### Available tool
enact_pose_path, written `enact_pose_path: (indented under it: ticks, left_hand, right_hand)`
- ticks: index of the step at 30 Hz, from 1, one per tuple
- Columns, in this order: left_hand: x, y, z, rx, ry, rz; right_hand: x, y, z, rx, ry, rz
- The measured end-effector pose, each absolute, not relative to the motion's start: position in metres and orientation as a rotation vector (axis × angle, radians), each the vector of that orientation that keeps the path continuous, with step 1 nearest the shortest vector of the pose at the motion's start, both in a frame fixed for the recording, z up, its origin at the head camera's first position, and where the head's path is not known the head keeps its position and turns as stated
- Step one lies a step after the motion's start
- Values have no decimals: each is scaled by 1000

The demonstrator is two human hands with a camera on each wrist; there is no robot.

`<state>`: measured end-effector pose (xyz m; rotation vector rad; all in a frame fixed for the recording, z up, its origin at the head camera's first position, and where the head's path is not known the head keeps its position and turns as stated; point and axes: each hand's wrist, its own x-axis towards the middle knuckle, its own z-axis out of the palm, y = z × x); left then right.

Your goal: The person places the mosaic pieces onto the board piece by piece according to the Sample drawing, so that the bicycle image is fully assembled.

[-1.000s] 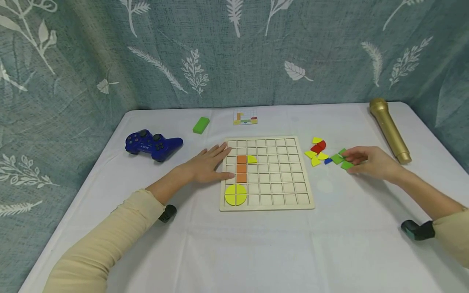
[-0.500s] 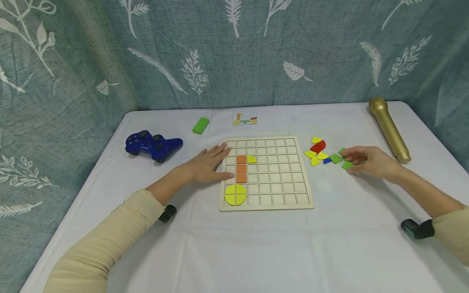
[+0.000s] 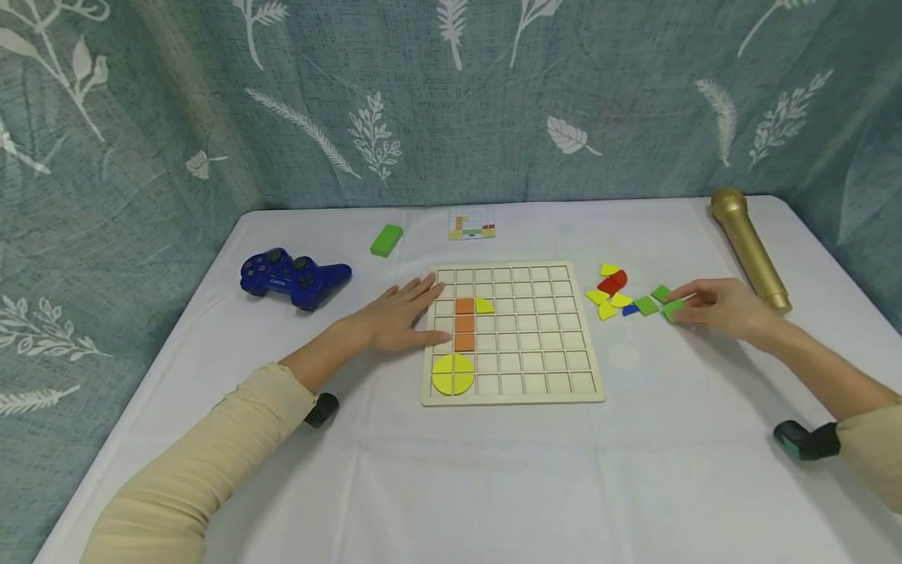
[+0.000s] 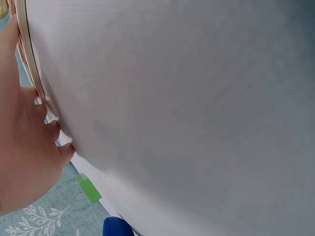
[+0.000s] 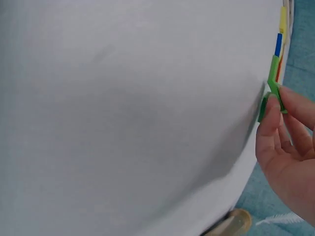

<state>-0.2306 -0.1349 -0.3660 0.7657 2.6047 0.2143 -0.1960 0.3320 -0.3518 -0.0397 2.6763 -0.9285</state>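
My left hand (image 3: 400,319) lies with spread, straight fingers along the left edge of a wooden grid board (image 3: 513,399), fingertips and thumb on its rim. On the board are several orange squares (image 3: 464,323) in a column, a yellow quarter-circle (image 3: 484,306) and a yellow circle (image 3: 453,374) of quarter pieces. To the right of the board, my right hand (image 3: 726,309) pinches a green square tile (image 3: 672,310) between thumb and fingers; in the right wrist view the held green tile (image 5: 264,107) is tilted. Two other green tiles (image 3: 646,305) lie beside it.
Loose yellow pieces (image 3: 597,297), red pieces (image 3: 613,282) and a blue piece (image 3: 630,310) lie beside the board. A pattern card (image 3: 472,225), green block (image 3: 386,240) and blue game controller (image 3: 294,279) sit toward the back and left; a gold microphone (image 3: 750,251) lies far right.
My right hand has moved slightly up and right, and the green tile at its fingertips has shifted with it. Another green tile now shows more fully. The left hand stays still.
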Motion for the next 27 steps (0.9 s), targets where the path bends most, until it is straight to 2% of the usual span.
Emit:
enact_pose_path:
  ticks: [8, 27]
  left_hand:
    - [-231, -135, -365, 763, 2611, 217]
    - [-230, -135, -366, 754, 2613, 221]
  right_hand:
    - [-195, 318, -342, -25, 2610, -1055]
    - [-181, 236, -341, -164, 2339, -1304]
